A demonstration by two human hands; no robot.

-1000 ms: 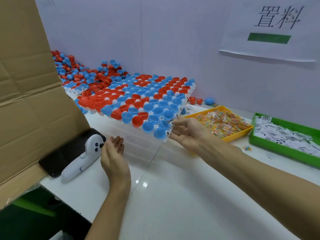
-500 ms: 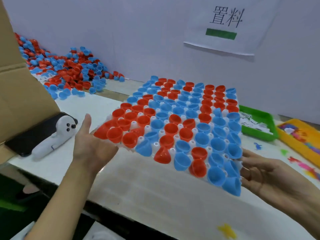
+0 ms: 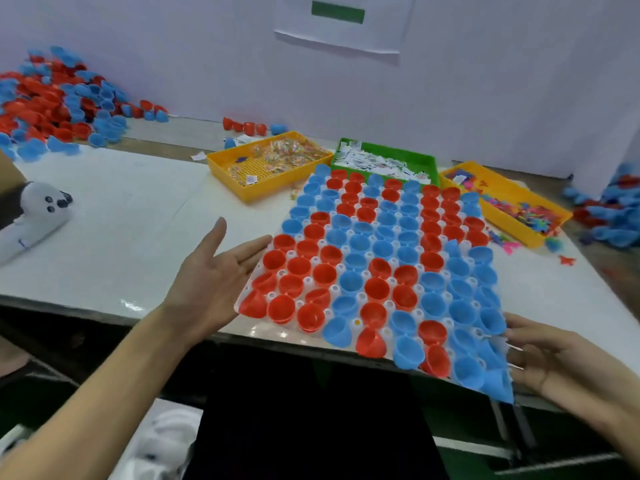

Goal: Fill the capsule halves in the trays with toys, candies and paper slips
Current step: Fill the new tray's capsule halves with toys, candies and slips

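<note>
Far left against the wall, a heap of loose capsule halves [image 3: 59, 102], red and blue, is lying spilled over the back of the white surface [image 3: 121, 216]. Nearer the edge, a white handheld controller [image 3: 31, 216] is resting on its side.

The person's left hand [image 3: 211, 275] is reaching in with palm up and fingers straight and spread, the fingertips touching the left edge of the clear tray [image 3: 384, 271]; that grip is open, curling round nothing. The tray is packed with red and blue capsule halves [image 3: 377, 289] standing mouth up, and they are looking empty from here. Its far end is lying over the surface near the bins, while its near right corner is jutting out past the front edge.

Behind the tray, a yellow bin of candies [image 3: 266, 161] is sitting to the left, a green bin of paper slips [image 3: 384, 161] just beside it, and a second yellow bin of small coloured toys [image 3: 509, 202] further right, with a few bits scattered around it.

The right hand [image 3: 554, 362] is meeting the tray's near right corner, fingers fairly straight against its edge; whether it is pinching the rim I cannot tell. Far right, another blurred pile of halves [image 3: 613, 209] is sitting.
</note>
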